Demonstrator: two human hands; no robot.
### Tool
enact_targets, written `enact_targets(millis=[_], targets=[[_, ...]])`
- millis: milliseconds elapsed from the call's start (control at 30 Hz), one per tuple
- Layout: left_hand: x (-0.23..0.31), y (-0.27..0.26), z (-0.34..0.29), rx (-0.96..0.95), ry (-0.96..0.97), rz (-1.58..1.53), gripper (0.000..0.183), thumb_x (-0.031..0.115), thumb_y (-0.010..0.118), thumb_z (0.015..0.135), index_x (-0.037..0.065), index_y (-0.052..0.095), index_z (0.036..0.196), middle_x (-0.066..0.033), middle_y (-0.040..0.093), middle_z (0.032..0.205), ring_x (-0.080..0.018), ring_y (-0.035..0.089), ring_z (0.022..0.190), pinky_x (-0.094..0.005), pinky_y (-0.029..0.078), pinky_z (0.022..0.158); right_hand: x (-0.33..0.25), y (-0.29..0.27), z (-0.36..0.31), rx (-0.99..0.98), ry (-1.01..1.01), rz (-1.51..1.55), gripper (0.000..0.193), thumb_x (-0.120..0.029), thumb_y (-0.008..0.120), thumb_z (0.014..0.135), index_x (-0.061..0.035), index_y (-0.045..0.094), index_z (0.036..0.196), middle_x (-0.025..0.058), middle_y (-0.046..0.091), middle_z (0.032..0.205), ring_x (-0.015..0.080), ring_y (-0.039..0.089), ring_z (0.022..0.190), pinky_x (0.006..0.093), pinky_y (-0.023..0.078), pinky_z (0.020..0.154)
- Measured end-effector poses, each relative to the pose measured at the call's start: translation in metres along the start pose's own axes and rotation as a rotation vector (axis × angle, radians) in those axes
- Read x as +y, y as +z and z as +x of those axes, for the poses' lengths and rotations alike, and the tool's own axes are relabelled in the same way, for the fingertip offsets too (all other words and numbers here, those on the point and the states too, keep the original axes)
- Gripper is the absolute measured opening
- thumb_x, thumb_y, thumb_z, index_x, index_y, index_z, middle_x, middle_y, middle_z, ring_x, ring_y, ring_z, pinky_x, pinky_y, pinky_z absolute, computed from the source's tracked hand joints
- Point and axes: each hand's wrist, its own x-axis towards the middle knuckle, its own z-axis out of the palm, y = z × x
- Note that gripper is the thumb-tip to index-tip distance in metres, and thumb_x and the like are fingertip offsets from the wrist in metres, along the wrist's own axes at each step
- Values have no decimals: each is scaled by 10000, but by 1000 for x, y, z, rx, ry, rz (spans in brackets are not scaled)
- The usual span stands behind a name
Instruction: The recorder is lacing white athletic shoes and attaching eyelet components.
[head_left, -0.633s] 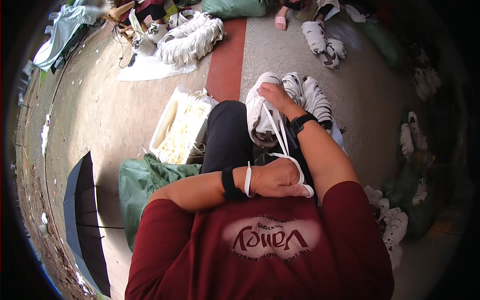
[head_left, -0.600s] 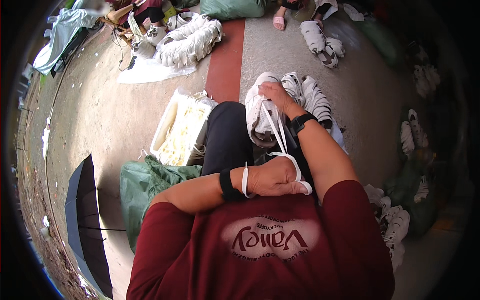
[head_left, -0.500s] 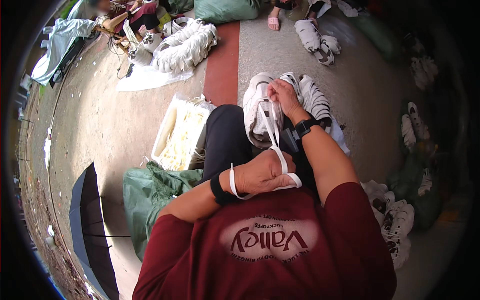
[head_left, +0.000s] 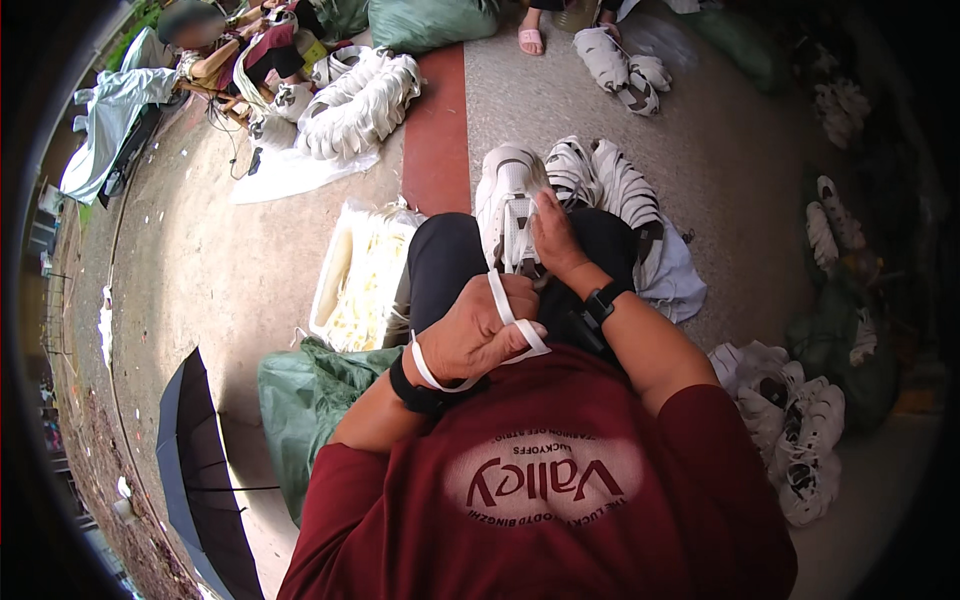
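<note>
A white sneaker [head_left: 511,172] with grey-brown trim rests at my knees, its toe pointing away from me. My left hand [head_left: 487,325] is closed round a white shoelace [head_left: 501,296], just on the near side of the sneaker. The lace loops over the fingers, and its loose part passes round my wrist by the black band. Against the sneaker's right side lies my right hand [head_left: 557,236], its fingers gripping the edge by the lacing. What sits under those fingertips is hidden. Beyond it stand more white laced sneakers [head_left: 625,185].
Left of my knee is a white box [head_left: 336,265] full of pale laces. A green sack [head_left: 315,380] and an open dark umbrella [head_left: 205,480] lie nearer. Sneakers in bundles [head_left: 365,105] lie far left, others [head_left: 800,430] near right. A seated person [head_left: 215,65] works far left.
My right hand has come down from the sneaker's upper part to its side near the lacing. My left hand has moved up closer to the sneaker, and the lace between them has shortened.
</note>
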Motion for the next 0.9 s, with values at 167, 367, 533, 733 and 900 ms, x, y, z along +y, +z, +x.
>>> enact_targets(millis=[167,367,533,733,900], targets=[[2,5,-2,16,-15,-28,325,205,506,882,12,422,634,-98,415,613,-290,414,583,-374,332,539,-4,-5,3,-59,37,23,345,-5,462,819,91,431,1148,278,454,1170,414,433,1118,400,352,967],[8,17,11,-76,81,333,229,187,605,815,31,507,678,-100,475,690,-297,486,681,-390,427,633,-50,-40,-3,14,-114,17,118,-11,532,743,55,566,835,204,565,874,363,560,807,407,468,715],[4,24,11,-164,23,295,220,199,594,822,39,507,700,-101,489,716,-291,492,710,-394,426,626,-77,-41,6,-53,-344,132,147,-38,604,715,37,582,839,196,561,832,371,572,768,430,472,711],[6,-6,4,-69,-37,196,177,180,599,821,20,561,755,-123,544,1030,-312,497,1027,-414,386,888,-32,-80,7,-78,-198,204,203,-101,608,781,-27,480,642,85,465,589,259,438,515,356,359,505],[-6,-63,-71,651,-365,-551,409,407,485,899,89,464,643,-135,542,756,-167,490,585,-252,390,518,73,-138,-32,328,598,741,384,-170,514,899,-119,356,553,-29,343,534,102,273,432,265,221,428]])
